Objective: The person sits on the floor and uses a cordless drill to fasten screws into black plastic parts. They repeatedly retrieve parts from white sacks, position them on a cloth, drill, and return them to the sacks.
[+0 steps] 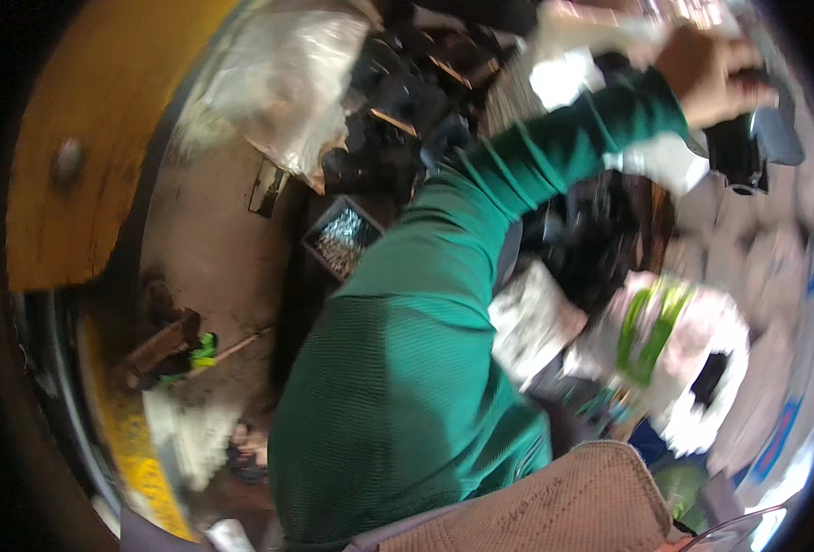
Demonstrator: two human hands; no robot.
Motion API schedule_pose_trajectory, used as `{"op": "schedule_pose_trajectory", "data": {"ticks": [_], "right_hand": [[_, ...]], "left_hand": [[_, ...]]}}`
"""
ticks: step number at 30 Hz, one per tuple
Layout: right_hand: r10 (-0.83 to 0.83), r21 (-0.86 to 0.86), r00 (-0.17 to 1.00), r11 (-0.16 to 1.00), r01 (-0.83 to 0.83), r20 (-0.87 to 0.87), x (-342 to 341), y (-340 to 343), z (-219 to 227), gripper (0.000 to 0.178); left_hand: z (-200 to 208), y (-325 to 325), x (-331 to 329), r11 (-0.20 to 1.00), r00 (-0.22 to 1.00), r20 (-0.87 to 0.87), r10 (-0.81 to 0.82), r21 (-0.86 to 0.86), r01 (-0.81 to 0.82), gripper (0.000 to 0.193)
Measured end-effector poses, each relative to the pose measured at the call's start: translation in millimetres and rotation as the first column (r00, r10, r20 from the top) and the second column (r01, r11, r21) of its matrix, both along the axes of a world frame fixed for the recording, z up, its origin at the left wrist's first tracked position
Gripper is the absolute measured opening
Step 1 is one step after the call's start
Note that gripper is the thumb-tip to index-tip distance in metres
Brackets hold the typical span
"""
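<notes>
My left arm, in a green sleeve, stretches from the lower middle to the upper right. At its end my left hand (706, 78) is closed around a black moulded part (738, 152), which has a rounded, tube-like lower end. A dark grey flat piece (779, 133) shows beside that part; whether the two are joined is unclear. Motion smears the fingers and the part. Beneath the hand lies a white bag or sheet (662, 164). My right hand does not show.
Dark moulded pieces (388, 87) lie heaped at the upper middle, beside a clear plastic bag (282, 78). A small square box (343, 235) holds shiny small parts. Pale stacked sacks (766, 267) line the right. A yellow panel (85, 166) stands left. Brown ribbed fabric (554, 506) covers the lower edge.
</notes>
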State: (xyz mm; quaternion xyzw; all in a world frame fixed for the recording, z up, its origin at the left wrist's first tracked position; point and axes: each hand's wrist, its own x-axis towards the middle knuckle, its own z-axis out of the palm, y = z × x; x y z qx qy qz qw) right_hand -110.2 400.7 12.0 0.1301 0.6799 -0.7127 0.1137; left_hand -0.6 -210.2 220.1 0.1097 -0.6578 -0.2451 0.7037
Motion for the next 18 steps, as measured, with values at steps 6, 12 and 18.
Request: {"op": "schedule_pose_trajectory", "data": {"ticks": [6,12,18], "right_hand": [[0.152,-0.306,0.987,0.943,-0.127,0.059,25,2,-36,0.035],[0.096,-0.279,0.958,0.96,-0.017,0.271,80,-81,-69,0.032],[0.236,-0.337,0.897,0.936,-0.106,0.373,96,-128,-163,0.02]], "left_hand": [[-189,115,-20,0.808,0.743,0.341,-0.576,0.102,0.58,0.031],[-493,200,-46,0.427,0.446,0.329,-0.833,0.893,0.139,0.042],[-494,217,-41,0.838,0.031,0.851,-0.525,0.523,-0.153,0.054]]}}
